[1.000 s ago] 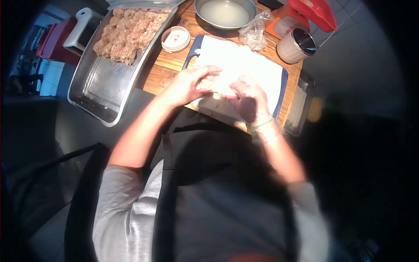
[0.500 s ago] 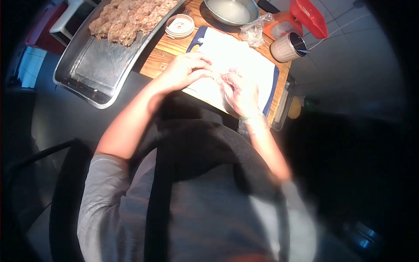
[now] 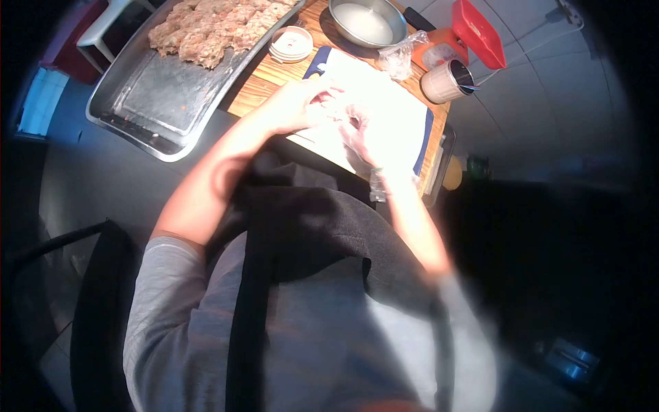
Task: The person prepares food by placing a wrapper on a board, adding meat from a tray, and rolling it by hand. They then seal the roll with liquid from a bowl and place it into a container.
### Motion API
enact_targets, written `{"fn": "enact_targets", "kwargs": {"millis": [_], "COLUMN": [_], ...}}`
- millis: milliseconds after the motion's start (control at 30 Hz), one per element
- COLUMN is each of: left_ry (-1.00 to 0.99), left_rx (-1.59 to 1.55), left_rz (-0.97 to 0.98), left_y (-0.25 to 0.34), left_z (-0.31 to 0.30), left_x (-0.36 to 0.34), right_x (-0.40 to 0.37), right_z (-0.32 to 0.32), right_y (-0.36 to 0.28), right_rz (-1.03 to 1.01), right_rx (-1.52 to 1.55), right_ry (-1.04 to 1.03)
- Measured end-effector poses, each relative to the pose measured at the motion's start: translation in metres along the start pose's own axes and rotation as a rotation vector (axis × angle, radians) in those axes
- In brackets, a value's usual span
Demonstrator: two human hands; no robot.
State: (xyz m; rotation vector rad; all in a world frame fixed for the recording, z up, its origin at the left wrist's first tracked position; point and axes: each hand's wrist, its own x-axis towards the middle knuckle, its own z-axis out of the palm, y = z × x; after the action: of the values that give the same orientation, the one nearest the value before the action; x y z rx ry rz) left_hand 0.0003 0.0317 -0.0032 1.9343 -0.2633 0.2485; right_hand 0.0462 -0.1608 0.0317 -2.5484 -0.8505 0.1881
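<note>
Both hands are over a white cutting board (image 3: 405,113) with dark blue ends, strongly overexposed by bright light. My left hand (image 3: 298,106) is bare, its fingers curled toward the middle of the board. My right hand (image 3: 362,136), in a clear plastic glove, has its thumb and fingers curled in close to the left fingertips. Glare washes out whatever lies between the hands, so I cannot make it out. At the upper left, a metal tray (image 3: 144,141) holds a mass of minced mixture (image 3: 206,31).
A wooden table (image 3: 257,86) carries the board. Behind it are a round white lid (image 3: 291,44), a metal bowl (image 3: 367,22) of pale contents, a crumpled plastic bag (image 3: 398,60), a ribbed cup (image 3: 443,84) and a red scale (image 3: 477,33). A tiled wall is at the right.
The view has shifted slightly. My left hand's fingers have come up and curled more over the board, and my right hand has turned, showing a gap between its thumb and fingers.
</note>
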Motion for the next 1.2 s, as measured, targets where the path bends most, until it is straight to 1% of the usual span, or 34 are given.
{"fn": "enact_targets", "kwargs": {"millis": [33,67,133,167,200,300,333,400,433,500,533,600,633,700,733,800,833,867,900,933,1033,1133,1200], "left_ry": [-0.006,-0.02,-0.052,-0.047,-0.04,-0.042,-0.047,-0.038,-0.033,-0.051,-0.062,-0.073,-0.08,-0.065,-0.056,-0.097,-0.117,-0.135,-0.153,-0.171,-0.102,-0.117,-0.116], "left_rx": [0.02,0.02,0.019,0.026,0.034,-0.01,-0.036,0.013,0.038,0.078,0.098,0.115,0.122,0.147,0.16,0.185,0.197,0.11,0.025,-0.061,0.085,0.244,0.242], "left_rz": [0.055,0.044,0.023,0.006,-0.01,-0.071,-0.092,-0.021,0.015,-0.036,-0.063,0.015,0.055,0.07,0.079,0.029,0.003,-0.031,-0.066,-0.102,-0.027,-0.024,0.022], "left_y": [0.004,0.002,-0.007,-0.012,-0.014,-0.011,-0.006,0.0,0.002,-0.002,-0.003,-0.004,-0.004,0.002,0.005,0.009,0.011,0.011,0.011,0.01,0.003,0.015,0.024], "left_z": [-0.002,-0.002,0.001,0.002,0.002,-0.003,-0.007,-0.007,-0.006,-0.005,-0.004,-0.004,-0.003,0.012,0.018,0.017,0.017,0.017,0.015,0.015,0.022,0.024,0.022], "left_x": [-0.002,-0.003,-0.002,-0.001,-0.001,-0.006,-0.006,-0.002,0.0,0.002,0.002,0.001,0.001,0.005,0.008,0.015,0.017,0.016,0.014,0.012,0.018,0.019,0.019], "right_x": [-0.004,-0.011,-0.012,-0.007,-0.004,-0.01,-0.01,-0.009,-0.011,-0.013,-0.013,-0.012,-0.012,-0.015,-0.015,-0.013,-0.013,-0.013,-0.012,-0.019,-0.019,-0.024,-0.028], "right_z": [-0.004,-0.008,-0.003,0.008,0.005,-0.009,-0.012,-0.018,-0.016,-0.012,-0.016,-0.027,-0.026,-0.021,-0.019,-0.015,-0.017,-0.022,-0.028,-0.044,-0.033,-0.032,-0.041], "right_y": [-0.015,-0.034,-0.029,-0.001,0.003,0.006,0.009,0.017,0.022,0.028,0.03,0.031,0.03,0.029,0.028,0.027,0.034,0.044,0.041,0.029,0.049,0.061,0.061], "right_rz": [-0.039,-0.077,-0.144,-0.175,-0.207,-0.035,-0.067,-0.128,-0.136,-0.154,-0.145,-0.125,-0.188,-0.309,-0.274,-0.204,-0.171,-0.139,-0.106,-0.088,-0.114,-0.172,-0.098], "right_rx": [-0.03,-0.061,-0.103,-0.115,-0.127,0.135,0.03,-0.182,-0.145,-0.068,-0.039,0.017,-0.042,-0.161,-0.143,-0.106,-0.03,0.045,0.122,0.119,0.035,0.1,0.056], "right_ry": [0.096,0.191,0.269,0.251,0.235,0.068,0.049,0.01,0.046,0.119,0.072,-0.022,0.042,0.165,0.146,0.11,0.055,0.002,-0.049,-0.074,-0.056,0.03,-0.013]}}
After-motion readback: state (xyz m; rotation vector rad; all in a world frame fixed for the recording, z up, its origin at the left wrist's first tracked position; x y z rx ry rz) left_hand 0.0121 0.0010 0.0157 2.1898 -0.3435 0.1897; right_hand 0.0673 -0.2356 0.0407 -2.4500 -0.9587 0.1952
